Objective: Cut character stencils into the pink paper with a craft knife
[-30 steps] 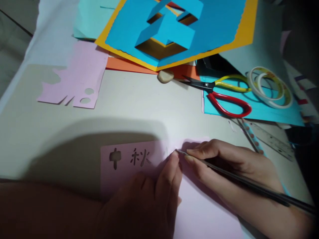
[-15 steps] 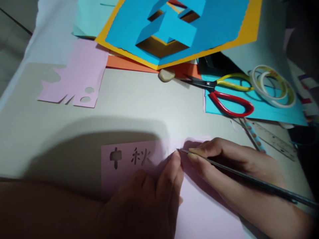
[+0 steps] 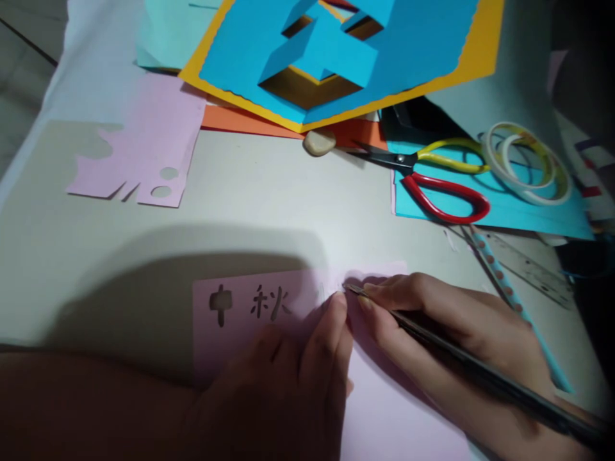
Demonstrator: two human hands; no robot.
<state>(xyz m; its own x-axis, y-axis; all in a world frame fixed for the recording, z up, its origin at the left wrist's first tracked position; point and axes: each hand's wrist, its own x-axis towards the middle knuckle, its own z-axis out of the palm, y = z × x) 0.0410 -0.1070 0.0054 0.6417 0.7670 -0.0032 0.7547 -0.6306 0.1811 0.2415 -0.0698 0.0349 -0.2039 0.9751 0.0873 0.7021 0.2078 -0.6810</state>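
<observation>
A pink sheet point(image 3: 394, 410) lies on the table, with two characters cut through it near its top left and faint marks to their right. My left hand point(image 3: 298, 371) rests on the sheet, its fingers pressed together and a fingertip beside the marks. In my right hand point(image 3: 432, 333) is a slim dark pen-like tool point(image 3: 461, 355), gripped near its pointed end. Its tip touches or hovers just over the paper, right of my left fingertip; which one I cannot tell.
A blue and yellow pop-up card point(image 3: 413, 57) stands at the back. Scissors point(image 3: 408, 163), tape rolls point(image 3: 490, 153), a stone point(image 3: 319, 143), a ruler point(image 3: 528, 269) and a dotted light-blue stick point(image 3: 509, 288) lie rightward. A cut pink scrap point(image 3: 148, 141) is at left.
My right hand has shifted slightly down and turned, and the tool's rear end has swung lower. More of the dotted stick shows. My left hand has hardly moved.
</observation>
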